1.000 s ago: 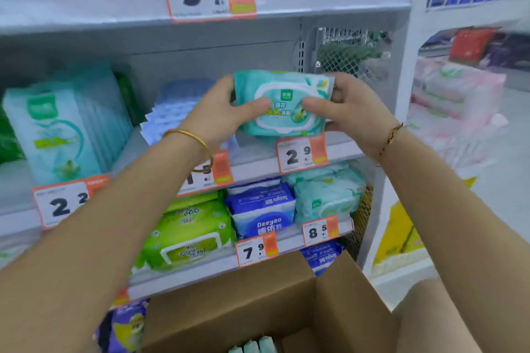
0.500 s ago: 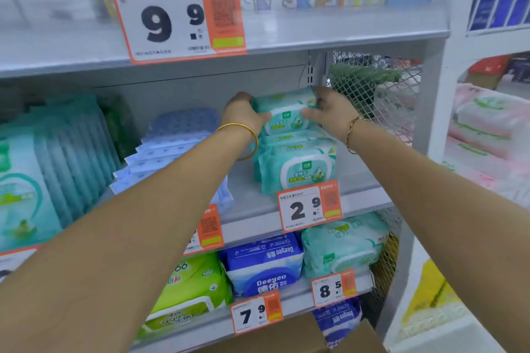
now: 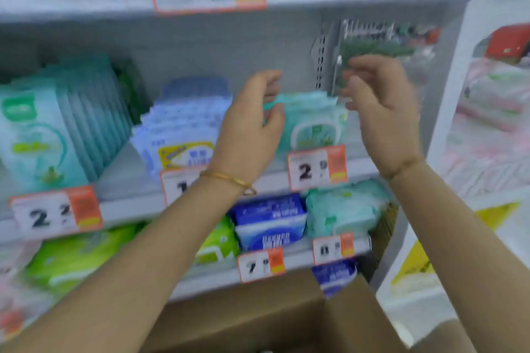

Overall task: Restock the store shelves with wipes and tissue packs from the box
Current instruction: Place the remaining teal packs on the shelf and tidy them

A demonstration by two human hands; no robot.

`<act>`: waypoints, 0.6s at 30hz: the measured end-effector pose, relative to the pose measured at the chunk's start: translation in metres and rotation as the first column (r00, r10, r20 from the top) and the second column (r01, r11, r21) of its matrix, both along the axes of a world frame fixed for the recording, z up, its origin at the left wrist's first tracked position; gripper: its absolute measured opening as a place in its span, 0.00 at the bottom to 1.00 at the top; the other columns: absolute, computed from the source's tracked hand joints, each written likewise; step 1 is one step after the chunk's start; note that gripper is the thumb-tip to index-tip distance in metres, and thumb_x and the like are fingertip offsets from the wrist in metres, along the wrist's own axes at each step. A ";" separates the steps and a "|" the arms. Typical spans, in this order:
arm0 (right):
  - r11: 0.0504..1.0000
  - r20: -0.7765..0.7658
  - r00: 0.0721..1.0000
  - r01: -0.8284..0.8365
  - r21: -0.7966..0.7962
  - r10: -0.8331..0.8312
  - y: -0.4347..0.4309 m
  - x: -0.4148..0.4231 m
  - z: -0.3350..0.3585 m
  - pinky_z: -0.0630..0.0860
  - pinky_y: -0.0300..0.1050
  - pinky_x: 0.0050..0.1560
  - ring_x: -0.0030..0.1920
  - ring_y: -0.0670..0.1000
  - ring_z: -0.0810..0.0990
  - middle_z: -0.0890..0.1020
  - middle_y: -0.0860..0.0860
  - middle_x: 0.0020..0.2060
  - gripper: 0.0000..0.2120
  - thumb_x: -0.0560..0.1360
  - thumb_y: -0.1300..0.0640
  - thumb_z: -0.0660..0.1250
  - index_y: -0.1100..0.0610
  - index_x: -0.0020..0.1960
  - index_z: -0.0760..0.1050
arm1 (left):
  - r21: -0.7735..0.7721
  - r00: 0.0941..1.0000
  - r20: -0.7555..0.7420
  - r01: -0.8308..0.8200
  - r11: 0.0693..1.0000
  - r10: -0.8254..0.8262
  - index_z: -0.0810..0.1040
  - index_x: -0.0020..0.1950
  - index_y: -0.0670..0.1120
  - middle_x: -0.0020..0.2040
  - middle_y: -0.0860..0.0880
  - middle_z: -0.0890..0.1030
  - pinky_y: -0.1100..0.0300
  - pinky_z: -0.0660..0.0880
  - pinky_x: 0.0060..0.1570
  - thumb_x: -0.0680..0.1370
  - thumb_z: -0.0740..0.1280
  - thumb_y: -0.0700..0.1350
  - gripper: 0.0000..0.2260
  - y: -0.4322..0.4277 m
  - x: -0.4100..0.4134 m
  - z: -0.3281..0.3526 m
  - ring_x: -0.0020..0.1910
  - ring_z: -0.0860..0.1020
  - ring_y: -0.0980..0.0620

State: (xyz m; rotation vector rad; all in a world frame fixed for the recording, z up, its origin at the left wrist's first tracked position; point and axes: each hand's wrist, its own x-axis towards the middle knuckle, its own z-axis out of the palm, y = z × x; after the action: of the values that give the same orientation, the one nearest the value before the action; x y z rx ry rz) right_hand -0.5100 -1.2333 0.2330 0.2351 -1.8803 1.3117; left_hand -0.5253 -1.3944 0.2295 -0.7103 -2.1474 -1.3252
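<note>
A stack of teal wipes packs (image 3: 311,120) sits on the middle shelf (image 3: 358,165) behind the 2.9 price tag (image 3: 317,167). My left hand (image 3: 249,132) hovers just left of the stack with loosely curled fingers, holding nothing. To the stack's right, a little higher, my right hand (image 3: 378,112) is also empty and loosely curled. The brown cardboard box (image 3: 258,312) stands below the shelves at the bottom centre; its contents are out of sight. The picture is blurred by motion.
Light blue tissue packs (image 3: 183,135) and tall teal packs (image 3: 54,129) stand left on the same shelf. Green (image 3: 77,261), blue (image 3: 269,223) and mint (image 3: 344,209) wipes fill the shelf below. A wire mesh panel (image 3: 381,46) closes the right end. Pink packs (image 3: 493,112) sit on the neighbouring rack.
Both hands have let go of the teal pack, which now lies on the stack. The hands have drawn back towards me, and the camera has tilted down.
</note>
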 end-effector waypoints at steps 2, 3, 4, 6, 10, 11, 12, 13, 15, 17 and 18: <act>0.991 -0.011 0.991 -0.132 -0.008 0.132 -0.026 0.052 -0.042 0.77 0.44 0.42 0.44 0.53 0.80 0.79 0.51 0.45 0.10 0.75 0.59 0.60 0.45 0.49 0.70 | 0.065 0.994 0.032 0.100 0.993 -0.103 0.70 0.61 0.50 0.53 0.54 0.76 0.69 0.74 0.52 0.76 0.60 0.36 0.16 -0.015 0.051 -0.043 0.55 0.77 0.59; 0.985 0.086 0.982 -0.170 0.034 0.166 -0.039 0.072 -0.070 0.77 0.44 0.41 0.43 0.52 0.80 0.79 0.49 0.44 0.12 0.74 0.60 0.60 0.43 0.49 0.70 | 0.008 0.988 0.105 0.109 0.994 -0.109 0.71 0.59 0.51 0.52 0.57 0.77 0.70 0.74 0.51 0.76 0.60 0.36 0.16 -0.023 0.072 -0.073 0.54 0.77 0.61; 0.976 0.217 0.959 -0.204 0.081 0.182 -0.051 0.087 -0.104 0.77 0.42 0.42 0.44 0.50 0.80 0.79 0.47 0.44 0.13 0.74 0.61 0.60 0.43 0.49 0.70 | -0.069 0.973 0.212 0.112 0.991 -0.096 0.72 0.59 0.51 0.52 0.57 0.77 0.70 0.74 0.50 0.76 0.61 0.36 0.15 -0.032 0.088 -0.106 0.54 0.77 0.61; 0.953 0.504 0.850 -0.262 0.155 0.152 -0.068 0.103 -0.176 0.76 0.41 0.48 0.48 0.50 0.80 0.80 0.47 0.47 0.13 0.74 0.64 0.62 0.48 0.52 0.73 | -0.229 0.883 0.469 0.134 0.964 -0.011 0.74 0.60 0.49 0.56 0.53 0.78 0.67 0.73 0.55 0.76 0.63 0.37 0.15 -0.055 0.107 -0.176 0.55 0.77 0.57; 0.856 0.871 0.489 -0.431 0.285 -0.044 -0.083 0.092 -0.300 0.73 0.49 0.60 0.58 0.55 0.77 0.78 0.54 0.57 0.16 0.74 0.62 0.62 0.54 0.61 0.73 | -0.577 0.724 0.655 0.295 0.762 0.215 0.73 0.64 0.50 0.62 0.50 0.77 0.59 0.72 0.62 0.77 0.61 0.41 0.15 -0.096 0.111 -0.276 0.60 0.76 0.53; 0.816 0.919 0.381 -0.497 0.295 -0.101 -0.088 0.087 -0.325 0.72 0.48 0.61 0.60 0.56 0.75 0.77 0.56 0.59 0.17 0.75 0.59 0.62 0.55 0.63 0.71 | -0.614 0.685 0.684 0.352 0.706 0.253 0.73 0.65 0.50 0.63 0.50 0.76 0.59 0.71 0.62 0.78 0.61 0.43 0.15 -0.102 0.109 -0.289 0.61 0.75 0.53; 0.789 0.950 0.272 -0.544 0.285 -0.155 -0.093 0.084 -0.348 0.72 0.49 0.62 0.62 0.56 0.74 0.75 0.57 0.61 0.18 0.76 0.57 0.63 0.56 0.65 0.70 | -0.638 0.649 0.705 0.405 0.655 0.286 0.72 0.66 0.49 0.64 0.49 0.75 0.58 0.71 0.62 0.78 0.61 0.44 0.16 -0.106 0.108 -0.300 0.61 0.74 0.51; 0.781 0.966 0.165 -0.569 0.259 -0.200 -0.099 0.083 -0.371 0.73 0.49 0.62 0.63 0.57 0.74 0.75 0.57 0.62 0.19 0.76 0.55 0.63 0.57 0.66 0.68 | -0.656 0.623 0.717 0.449 0.607 0.314 0.71 0.66 0.49 0.64 0.48 0.74 0.57 0.71 0.62 0.78 0.61 0.45 0.16 -0.109 0.106 -0.309 0.62 0.74 0.50; 0.819 0.967 -0.025 -0.537 0.201 -0.254 -0.109 0.087 -0.407 0.74 0.51 0.60 0.62 0.58 0.75 0.75 0.58 0.63 0.21 0.76 0.52 0.64 0.59 0.66 0.66 | -0.676 0.608 0.718 0.496 0.545 0.338 0.70 0.67 0.49 0.64 0.47 0.73 0.54 0.73 0.60 0.79 0.60 0.46 0.16 -0.111 0.103 -0.322 0.60 0.74 0.48; 0.911 0.964 -0.188 -0.400 0.100 -0.188 -0.117 0.093 -0.437 0.73 0.50 0.61 0.63 0.58 0.74 0.73 0.58 0.64 0.24 0.75 0.52 0.65 0.59 0.67 0.64 | -0.684 0.612 0.715 0.512 0.520 0.338 0.70 0.66 0.49 0.62 0.46 0.73 0.51 0.74 0.58 0.79 0.59 0.46 0.15 -0.112 0.101 -0.330 0.58 0.74 0.47; 0.953 0.959 -0.253 -0.300 0.050 -0.129 -0.121 0.095 -0.449 0.72 0.50 0.61 0.65 0.58 0.73 0.72 0.58 0.65 0.26 0.75 0.51 0.65 0.60 0.69 0.62 | -0.686 0.616 0.713 0.517 0.512 0.333 0.70 0.66 0.49 0.61 0.46 0.73 0.50 0.74 0.57 0.79 0.58 0.46 0.15 -0.113 0.100 -0.334 0.58 0.74 0.47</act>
State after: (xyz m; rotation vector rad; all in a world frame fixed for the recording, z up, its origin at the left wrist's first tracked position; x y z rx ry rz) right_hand -0.4146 -1.3542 -0.2160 -1.0583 -3.5673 1.3387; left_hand -0.4256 -1.5073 -0.1042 -0.6324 -3.6882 -0.4333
